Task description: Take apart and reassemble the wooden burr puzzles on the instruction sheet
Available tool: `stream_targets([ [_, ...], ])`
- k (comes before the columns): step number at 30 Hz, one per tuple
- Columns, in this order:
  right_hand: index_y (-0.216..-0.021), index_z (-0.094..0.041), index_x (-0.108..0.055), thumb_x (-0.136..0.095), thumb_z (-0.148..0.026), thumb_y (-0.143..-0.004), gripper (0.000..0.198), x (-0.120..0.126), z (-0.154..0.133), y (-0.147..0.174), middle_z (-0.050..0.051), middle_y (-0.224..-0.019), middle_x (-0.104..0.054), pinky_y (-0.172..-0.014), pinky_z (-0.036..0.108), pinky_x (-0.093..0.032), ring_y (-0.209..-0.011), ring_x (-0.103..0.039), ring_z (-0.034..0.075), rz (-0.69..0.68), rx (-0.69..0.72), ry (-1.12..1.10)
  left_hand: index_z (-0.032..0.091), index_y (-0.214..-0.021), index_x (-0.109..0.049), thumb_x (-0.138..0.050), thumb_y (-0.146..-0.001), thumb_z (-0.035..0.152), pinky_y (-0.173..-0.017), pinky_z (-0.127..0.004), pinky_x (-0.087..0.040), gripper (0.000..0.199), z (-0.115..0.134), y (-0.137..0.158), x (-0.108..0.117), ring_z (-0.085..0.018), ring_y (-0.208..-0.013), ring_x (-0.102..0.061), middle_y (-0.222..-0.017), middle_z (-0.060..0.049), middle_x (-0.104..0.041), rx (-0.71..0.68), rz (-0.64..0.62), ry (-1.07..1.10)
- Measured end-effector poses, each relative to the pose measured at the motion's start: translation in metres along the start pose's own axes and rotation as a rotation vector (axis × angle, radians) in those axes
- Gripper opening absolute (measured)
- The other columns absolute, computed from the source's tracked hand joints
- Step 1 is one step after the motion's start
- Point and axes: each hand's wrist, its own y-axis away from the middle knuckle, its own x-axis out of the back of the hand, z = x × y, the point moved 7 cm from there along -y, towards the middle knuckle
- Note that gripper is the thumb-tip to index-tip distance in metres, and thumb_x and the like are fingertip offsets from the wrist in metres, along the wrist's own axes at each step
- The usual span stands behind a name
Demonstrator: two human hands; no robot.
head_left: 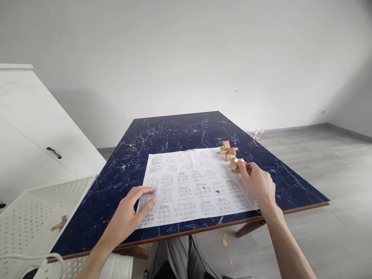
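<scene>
A large printed instruction sheet [188,186] with rows of small diagrams lies on the blue marbled table [174,133]. On the sheet's left edge rests my left hand [133,205], its fingers and thumb apart with nothing between them. My right hand [257,182] is closed around a wooden puzzle [236,164], a chunky block shape, at the sheet's right edge. Part of that puzzle is hidden behind my fingers. Just beyond it stands a second wooden puzzle [228,151] made of crossed bars, at the sheet's upper right corner.
To the left are a white cabinet [43,128] with a black handle and a white perforated surface [26,217] bearing a small wooden piece [59,224]. A white cable [37,256] runs at the lower left. Yellowish scraps [224,242] lie on the grey floor.
</scene>
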Motion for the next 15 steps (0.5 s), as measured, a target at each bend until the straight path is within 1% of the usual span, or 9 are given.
stream_targets([
  [2, -0.090, -0.023, -0.067, -0.040, -0.070, -0.105, 0.056, -0.002, 0.003, -0.001, 0.013, -0.091, -0.078, -0.065, 0.033, -0.035, -0.079, -0.068, 0.031, 0.001, 0.001, 0.002, 0.030, -0.125, -0.075, -0.062, -0.099, 0.062, -0.086, -0.036, -0.067, 0.043, 0.000, 0.001, 0.001, -0.031, -0.119, -0.072, -0.136, -0.009, -0.070, 0.022, -0.006, 0.034],
  [4, -0.089, -0.024, -0.066, -0.042, -0.072, -0.103, 0.057, -0.002, 0.006, 0.004, 0.012, -0.092, -0.079, -0.064, 0.033, -0.036, -0.075, -0.067, 0.029, 0.017, 0.006, -0.015, 0.030, -0.127, -0.074, -0.062, -0.099, 0.061, -0.080, -0.034, -0.067, 0.043, 0.000, 0.003, 0.000, -0.031, -0.115, -0.073, -0.136, -0.009, -0.070, 0.043, -0.013, 0.066],
  [7, -0.082, -0.024, -0.065, -0.048, -0.075, -0.099, 0.056, -0.002, 0.008, 0.019, 0.010, -0.083, -0.078, -0.063, 0.034, -0.038, -0.069, -0.066, 0.028, 0.056, 0.044, -0.111, 0.031, -0.128, -0.074, -0.064, -0.099, 0.058, -0.069, -0.028, -0.065, 0.041, 0.000, 0.005, 0.000, -0.031, -0.116, -0.073, -0.136, -0.009, -0.071, 0.064, 0.000, 0.075],
  [11, -0.078, -0.025, -0.062, -0.050, -0.073, -0.099, 0.054, -0.011, 0.002, 0.041, 0.004, -0.068, -0.071, -0.062, 0.032, -0.041, -0.059, -0.062, 0.024, 0.008, 0.146, -0.253, 0.031, -0.123, -0.076, -0.067, -0.096, 0.059, -0.055, -0.022, -0.059, 0.040, 0.004, 0.006, 0.001, -0.031, -0.115, -0.073, -0.132, -0.009, -0.072, 0.101, 0.076, 0.112],
  [15, -0.085, -0.025, -0.069, -0.050, -0.068, -0.101, 0.050, -0.017, -0.004, 0.049, 0.001, -0.065, -0.066, -0.060, 0.030, -0.042, -0.055, -0.056, 0.020, -0.016, 0.260, -0.280, 0.030, -0.115, -0.079, -0.068, -0.095, 0.060, -0.052, -0.021, -0.058, 0.038, 0.012, 0.007, 0.003, -0.031, -0.110, -0.074, -0.126, -0.008, -0.075, 0.118, 0.146, 0.141],
])
